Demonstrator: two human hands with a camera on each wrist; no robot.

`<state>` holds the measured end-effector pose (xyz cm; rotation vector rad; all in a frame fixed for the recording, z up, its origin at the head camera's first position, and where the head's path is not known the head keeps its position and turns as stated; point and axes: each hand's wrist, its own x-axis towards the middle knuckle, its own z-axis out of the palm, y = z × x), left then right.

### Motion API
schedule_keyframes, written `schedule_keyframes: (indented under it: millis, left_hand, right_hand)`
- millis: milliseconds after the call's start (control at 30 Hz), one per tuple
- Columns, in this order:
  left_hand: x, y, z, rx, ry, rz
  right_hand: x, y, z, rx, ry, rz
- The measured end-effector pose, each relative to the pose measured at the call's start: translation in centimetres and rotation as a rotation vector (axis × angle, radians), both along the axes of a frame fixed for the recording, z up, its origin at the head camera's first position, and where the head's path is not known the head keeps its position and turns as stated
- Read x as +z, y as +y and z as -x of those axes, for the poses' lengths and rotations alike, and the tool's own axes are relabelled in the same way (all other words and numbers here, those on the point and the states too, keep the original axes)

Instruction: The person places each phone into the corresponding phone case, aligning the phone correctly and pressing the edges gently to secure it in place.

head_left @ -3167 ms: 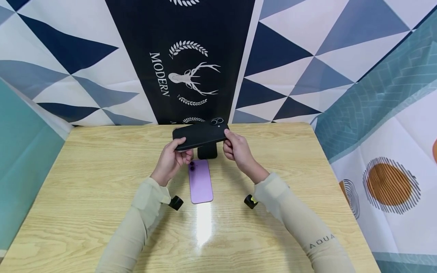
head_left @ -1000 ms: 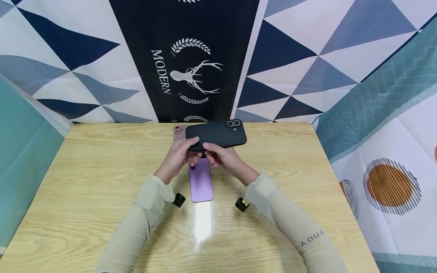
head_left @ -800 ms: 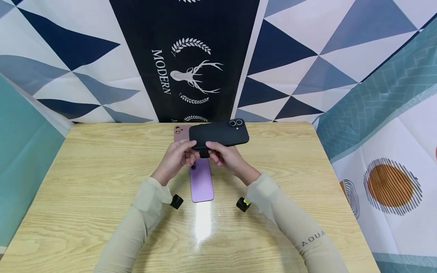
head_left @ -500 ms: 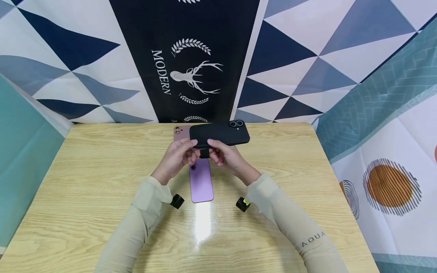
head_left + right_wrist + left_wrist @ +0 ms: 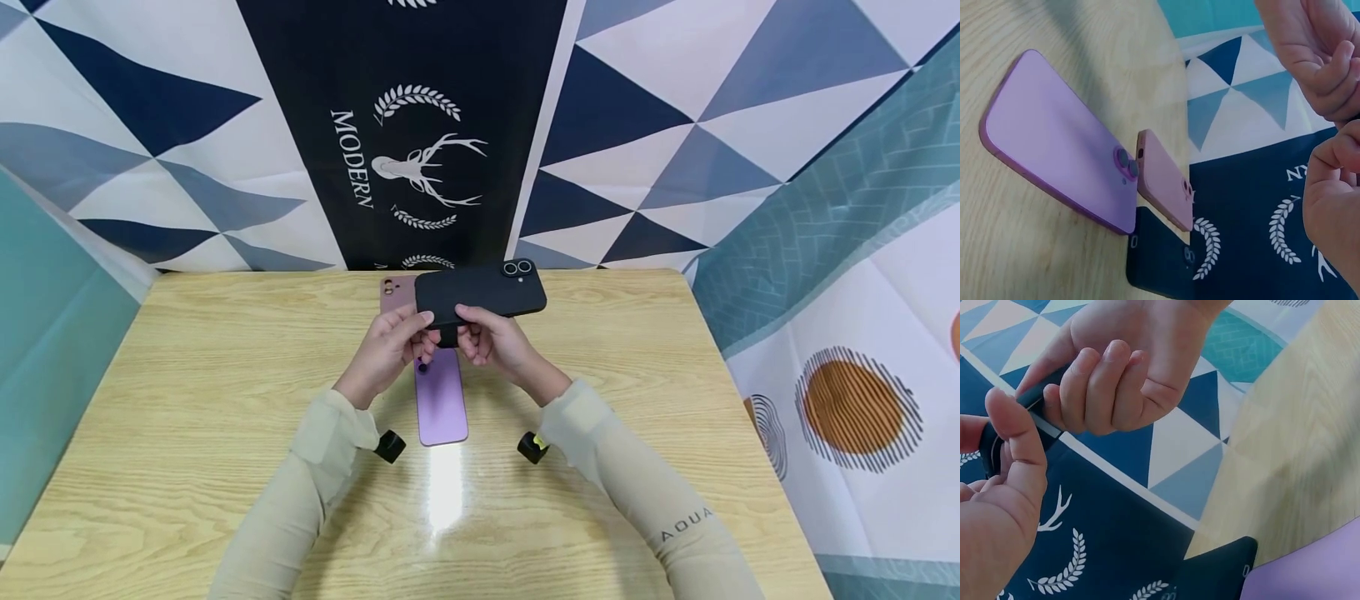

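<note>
A black phone (image 5: 487,292), seemingly in a black case, is held level above the far part of the table, its camera lenses at the right end. My left hand (image 5: 388,342) pinches its near left corner, thumb on top. Close beside it, my right hand (image 5: 498,346) pinches the near long edge. In the left wrist view, both the left hand (image 5: 1007,506) and the right hand (image 5: 1116,381) have curled fingers at the dark edge (image 5: 1047,397). Just below lies a purple phone (image 5: 441,404), back up. The right wrist view barely shows the held phone.
A pink phone case (image 5: 1163,178) and a black phone case (image 5: 1160,253) lie side by side beyond the purple phone, partly hidden in the head view. The wooden table (image 5: 225,375) ends at a patterned cloth backdrop (image 5: 637,150). Small black devices (image 5: 532,448) hang at both wrists.
Since the earliest frame, the black phone has shifted right, uncovering the pink case. My right hand has moved from its right end to the near edge, beside the left. Lately almost nothing moves.
</note>
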<state>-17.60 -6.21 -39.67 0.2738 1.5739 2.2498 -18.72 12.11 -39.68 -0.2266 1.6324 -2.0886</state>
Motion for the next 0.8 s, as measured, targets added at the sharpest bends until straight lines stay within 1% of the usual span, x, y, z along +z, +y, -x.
schedule_keyframes:
  millis: [167,300,400,467,533,633,800]
  left_hand:
    - [0.17,-0.29,0.07,-0.016,-0.03,0.014]
    - [0.3,-0.64,0.17,-0.051,-0.071,0.078]
    - [0.28,-0.65,0.15,-0.069,-0.078,0.111]
    - [0.17,-0.56,0.07,-0.061,-0.065,0.096]
    - [0.05,-0.44,-0.01,-0.04,-0.051,0.063]
    - [-0.23,-0.39,-0.12,-0.007,-0.036,0.017]
    - [-0.67,-0.21,-0.27,0.061,-0.023,-0.039]
  right_hand:
    - [0.24,-0.01,-0.02,0.007,0.015,0.014]
    - [0.29,0.05,-0.06,0.011,0.019,0.0]
    - [0.21,0.16,0.02,0.026,0.023,-0.007]
    - [0.23,0.18,0.09,0.026,0.036,-0.011]
    - [0.35,0.12,0.19,0.014,0.067,-0.014]
    - [0.65,-0.03,0.23,-0.04,0.092,-0.001]
    - [0.96,-0.37,0.16,-0.201,0.106,0.106]
